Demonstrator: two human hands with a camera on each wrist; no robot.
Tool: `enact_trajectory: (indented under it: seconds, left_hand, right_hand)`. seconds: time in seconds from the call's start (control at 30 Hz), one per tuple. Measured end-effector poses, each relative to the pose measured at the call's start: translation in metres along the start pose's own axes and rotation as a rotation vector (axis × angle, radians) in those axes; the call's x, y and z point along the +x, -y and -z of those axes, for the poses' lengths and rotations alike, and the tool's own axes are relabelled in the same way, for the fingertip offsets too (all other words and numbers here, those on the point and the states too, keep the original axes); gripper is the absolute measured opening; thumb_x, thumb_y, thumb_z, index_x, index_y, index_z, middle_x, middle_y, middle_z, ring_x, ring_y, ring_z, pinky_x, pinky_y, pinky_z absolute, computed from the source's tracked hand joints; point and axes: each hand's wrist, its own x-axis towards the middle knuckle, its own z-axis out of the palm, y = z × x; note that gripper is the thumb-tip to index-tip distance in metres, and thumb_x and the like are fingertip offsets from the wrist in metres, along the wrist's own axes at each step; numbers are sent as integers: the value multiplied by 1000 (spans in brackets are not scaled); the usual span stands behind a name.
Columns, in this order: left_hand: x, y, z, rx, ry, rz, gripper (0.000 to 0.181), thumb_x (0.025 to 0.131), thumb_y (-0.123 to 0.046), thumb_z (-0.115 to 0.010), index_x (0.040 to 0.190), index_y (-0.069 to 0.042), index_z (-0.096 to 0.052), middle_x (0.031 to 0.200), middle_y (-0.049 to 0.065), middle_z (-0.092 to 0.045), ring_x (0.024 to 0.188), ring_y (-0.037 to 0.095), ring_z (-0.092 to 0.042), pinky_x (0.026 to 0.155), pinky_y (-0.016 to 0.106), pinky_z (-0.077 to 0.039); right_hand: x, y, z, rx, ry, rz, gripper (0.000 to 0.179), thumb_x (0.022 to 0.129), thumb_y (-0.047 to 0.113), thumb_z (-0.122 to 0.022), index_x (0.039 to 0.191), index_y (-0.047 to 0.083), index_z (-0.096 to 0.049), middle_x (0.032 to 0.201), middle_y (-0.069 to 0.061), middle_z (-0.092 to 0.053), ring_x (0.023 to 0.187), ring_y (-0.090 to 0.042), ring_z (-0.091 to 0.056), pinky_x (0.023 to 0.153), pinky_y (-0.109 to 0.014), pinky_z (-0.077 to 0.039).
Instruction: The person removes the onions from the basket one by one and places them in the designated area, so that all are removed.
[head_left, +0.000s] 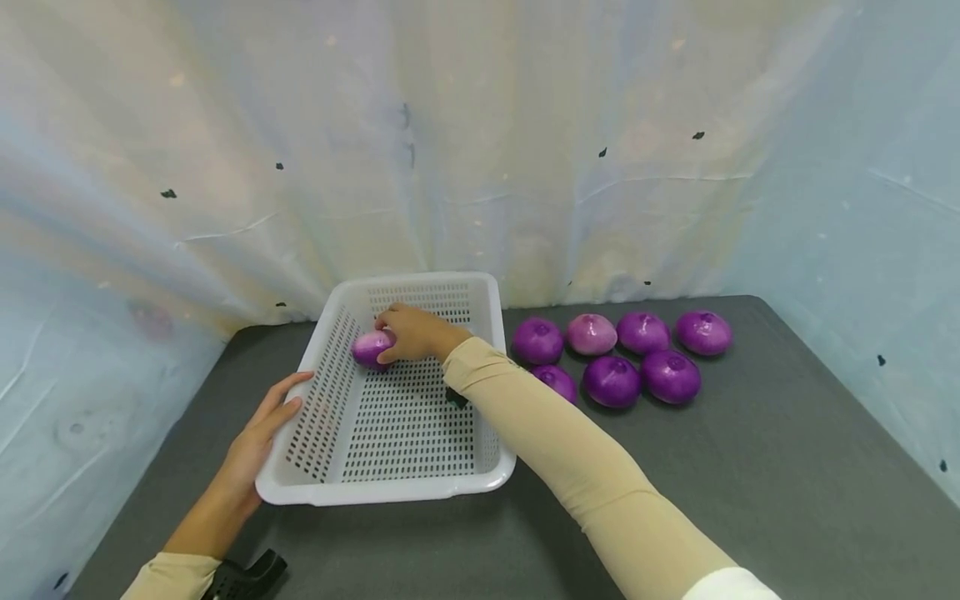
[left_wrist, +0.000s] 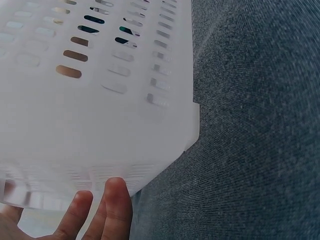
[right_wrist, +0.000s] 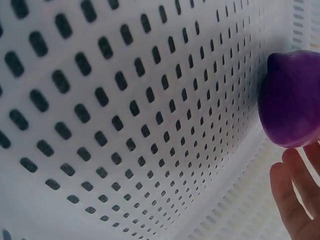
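Observation:
A white perforated plastic basket stands on the dark table. My left hand holds its left rim, and several of its fingers show against the white plastic in the left wrist view. My right hand reaches inside the basket and grips a purple onion near the left wall. In the right wrist view the onion is close to the perforated wall, with fingertips at its lower side. The rest of that hand lies outside the right wrist view.
Several purple onions lie in two rough rows right of the basket, among them one paler onion and a dark one. My right forearm partly covers the nearest onion. A pale curtain hangs behind the dark-covered table.

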Motion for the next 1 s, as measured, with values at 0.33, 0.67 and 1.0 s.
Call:
enact_trajectory:
  seconds: [0.33,0.67,1.0]
  left_hand:
    - [0,0,-2,20,-10,0,48,109,-38,-30,155,-31,-19,155,12,-16,112,6,-58,82,39,-56]
    - [1,0,-1,24,-11,5,48,109,-39,-30,155,-32,-18,153,11,-20,112,9,-59,81,41,-56]
    - [0,-1,-1,17,-16,11,48,109,-39,-30,155,-33,-18,150,7,-23,111,8,-60,80,42,-56]
  right_hand:
    - [-2,0,-3,126,38,-66,51,103,48,-47,140,14,-49,127,-4,-63,116,-17,-59,105,-34,-46]
    - [2,-2,-2,96,30,36,43,107,23,-42,150,23,-45,150,-6,-49,141,-22,-43,117,-34,-34]
    - [2,-2,-6,105,121,74,77,81,30,-84,145,17,-43,143,-2,-52,134,-17,-49,112,-30,-41]
